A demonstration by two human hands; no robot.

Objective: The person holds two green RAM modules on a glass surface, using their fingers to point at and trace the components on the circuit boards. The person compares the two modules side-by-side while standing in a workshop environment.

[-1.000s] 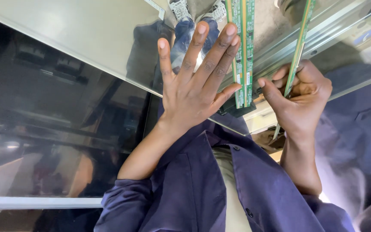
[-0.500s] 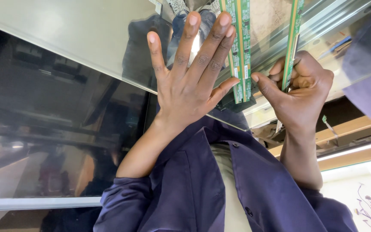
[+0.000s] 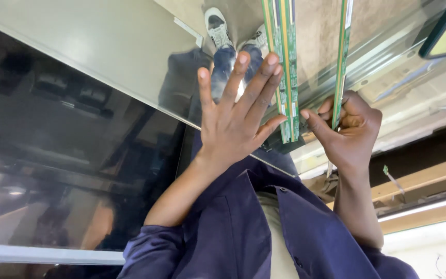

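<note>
Pressing left hand [image 3: 236, 121] on glossy dark panel [image 3: 68, 129]; right hand [image 3: 349, 132] pinching green strip [image 3: 343, 51].

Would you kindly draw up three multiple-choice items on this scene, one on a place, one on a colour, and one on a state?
1. Where does the left hand lie?
A. flat on the large glossy dark panel
B. in a pocket
C. on the floor

2. What colour is the long narrow circuit-board strip in the right hand?
A. red
B. green
C. white

3. How is the left hand shaped?
A. clenched in a fist
B. pinching a screw
C. open, fingers spread

Answers:
1 A, the palm rests against the panel's reflective surface.
2 B, the strip is green with a yellowish edge.
3 C, all the fingers are stretched out and apart, while the right hand is closed round its strip.
</note>
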